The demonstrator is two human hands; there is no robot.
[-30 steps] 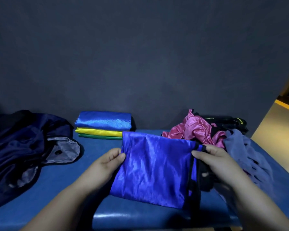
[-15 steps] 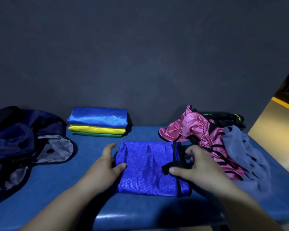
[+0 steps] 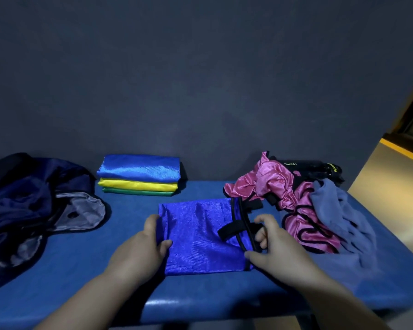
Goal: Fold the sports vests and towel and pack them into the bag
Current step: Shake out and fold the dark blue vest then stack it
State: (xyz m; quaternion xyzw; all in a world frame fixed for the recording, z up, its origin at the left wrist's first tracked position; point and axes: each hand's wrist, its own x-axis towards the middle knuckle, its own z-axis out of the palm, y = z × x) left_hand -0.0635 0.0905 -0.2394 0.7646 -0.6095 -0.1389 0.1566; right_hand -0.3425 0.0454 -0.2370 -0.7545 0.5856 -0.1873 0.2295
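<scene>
On the bench (image 3: 100,263), your left hand (image 3: 141,248) and right hand (image 3: 275,246) hold opposite edges of the blue vest (image 3: 198,236), fingers (image 3: 260,219) clamped on fabric.

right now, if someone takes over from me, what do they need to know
Hands: left hand grips the left edge of the royal blue vest; right hand grips its black-trimmed right edge. The vest lies part folded on the table.
Done: blue, yellow and green vests in a folded stack at the back.
Left: finish this vest, fold the crumpled pink vest and grey-blue towel on the right, then pack all into the dark bag on the left.
</scene>
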